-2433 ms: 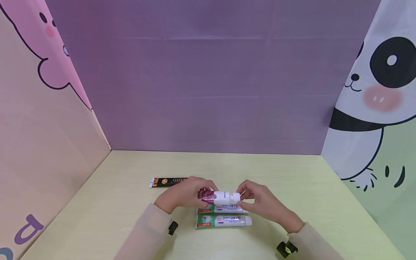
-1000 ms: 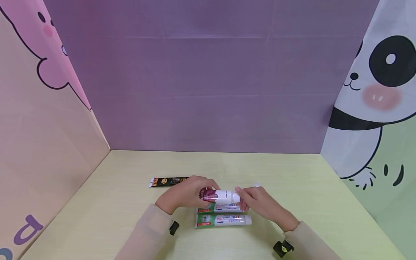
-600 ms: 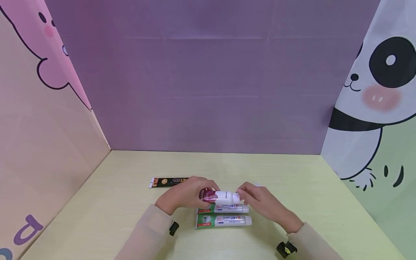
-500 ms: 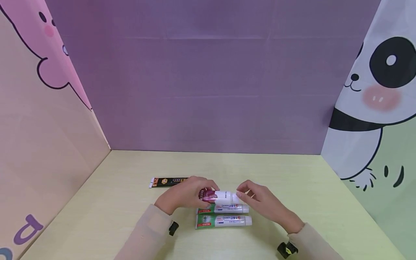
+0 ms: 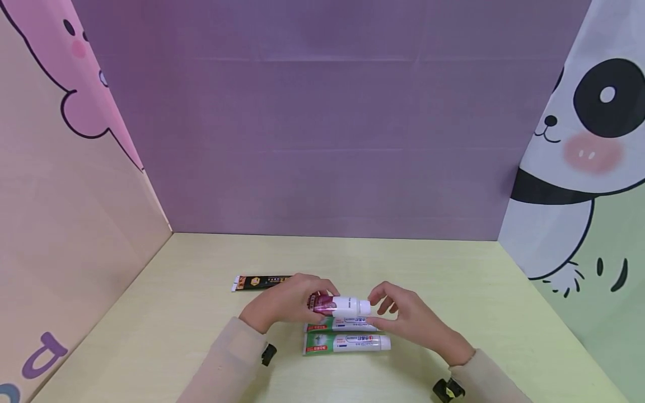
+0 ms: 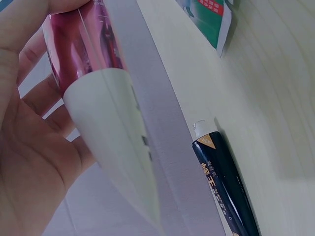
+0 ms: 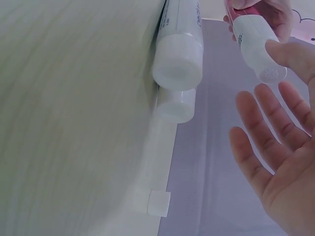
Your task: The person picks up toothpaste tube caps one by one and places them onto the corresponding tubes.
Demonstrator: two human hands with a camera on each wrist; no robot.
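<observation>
My left hand (image 5: 289, 299) grips a maroon-and-white squeeze tube (image 5: 345, 305) by its maroon part, its white capped end pointing right. In the left wrist view, the tube's white tail (image 6: 113, 132) tapers to a flat edge. My right hand (image 5: 415, 319) is at the capped end, thumb and fingers spread apart around it. From the right wrist, the thumb overlaps the tube's white end (image 7: 270, 71) and the other fingers stand loosely bent below. Two green-and-white toothpaste tubes, a nearer one (image 5: 347, 342) and a farther one (image 5: 347, 324), lie under the held tube in the head view.
A black tube (image 5: 262, 282) lies behind my left hand, partly covered by it. In the right wrist view, a small white cap-like piece (image 7: 159, 203) sits on the pale table (image 5: 201, 358). A purple panel (image 5: 322, 140) closes off the back.
My right fingers were close on the tube's capped end, shifted across it with the hand turning, and now are spread apart there. The left hand and the tube have barely moved.
</observation>
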